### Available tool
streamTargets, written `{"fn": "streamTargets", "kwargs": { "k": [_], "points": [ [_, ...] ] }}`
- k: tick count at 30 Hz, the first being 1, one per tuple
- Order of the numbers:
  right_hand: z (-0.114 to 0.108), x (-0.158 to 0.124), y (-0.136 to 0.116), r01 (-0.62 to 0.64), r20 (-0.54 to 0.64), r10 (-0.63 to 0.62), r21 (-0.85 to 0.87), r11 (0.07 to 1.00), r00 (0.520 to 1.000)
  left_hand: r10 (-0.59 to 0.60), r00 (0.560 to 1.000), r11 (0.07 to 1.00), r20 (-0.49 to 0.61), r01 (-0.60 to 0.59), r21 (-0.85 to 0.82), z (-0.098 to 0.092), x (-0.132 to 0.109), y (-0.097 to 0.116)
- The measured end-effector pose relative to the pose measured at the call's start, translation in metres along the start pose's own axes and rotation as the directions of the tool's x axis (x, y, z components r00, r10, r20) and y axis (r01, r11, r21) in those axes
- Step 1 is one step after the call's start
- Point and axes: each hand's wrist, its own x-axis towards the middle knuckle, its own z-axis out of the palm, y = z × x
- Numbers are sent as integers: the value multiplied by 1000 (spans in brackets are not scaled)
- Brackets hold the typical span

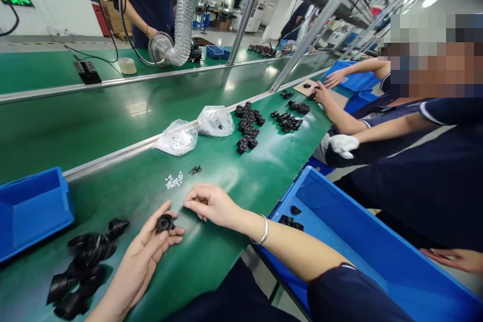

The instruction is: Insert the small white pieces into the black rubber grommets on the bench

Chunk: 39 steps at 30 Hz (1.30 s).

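Observation:
My left hand holds a small round black plastic part between thumb and fingers, just above the green table. My right hand hovers right of it, fingers curled in a pinch, fingertips pointing toward the part; I cannot make out anything in them. A little pile of tiny white pieces and a few tiny dark pieces lie just beyond both hands. A stack of black cup-shaped parts lies left of my left hand.
Two clear bags of small pieces and heaps of black round parts sit farther along the table. Blue bins stand at left and lower right. Co-workers sit at right; another person stands beyond the conveyor by a silver duct.

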Motion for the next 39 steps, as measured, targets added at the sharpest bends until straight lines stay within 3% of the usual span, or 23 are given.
{"fn": "streamTargets", "kwargs": {
  "k": [6, 10, 13, 17, 23, 29, 34, 39],
  "points": [
    [9, -11, -5, 207, 43, -203, -198, 958, 978, 63, 991, 998, 118, -66, 16, -6, 4, -14],
    [22, -14, 2, 335, 140, -309, -237, 912, 941, 135, 977, 974, 164, -161, 157, -12, 8, -19],
    [33, -16, 4, 397, 171, -361, -291, 871, 917, 190, 966, 897, 177, -244, 368, -14, 7, -21],
    [40, -17, 7, 451, 188, -412, -446, 773, 891, 231, 958, 723, 168, -285, 630, -17, 4, -24],
    [41, -21, 10, 449, 212, -407, -585, 675, 888, 257, 947, 625, 194, -316, 714, -15, 4, -26],
    [45, -20, 9, 488, 310, -382, -646, 588, 871, 256, 942, 555, 215, -325, 765, -10, 2, -24],
    [48, -17, 11, 490, 342, -355, -679, 547, 870, 271, 939, 543, 213, -332, 772, -12, 4, -24],
    [48, -14, 6, 492, 368, -328, -688, 533, 870, 285, 940, 598, 185, -326, 732, -14, 6, -23]
  ]
}}
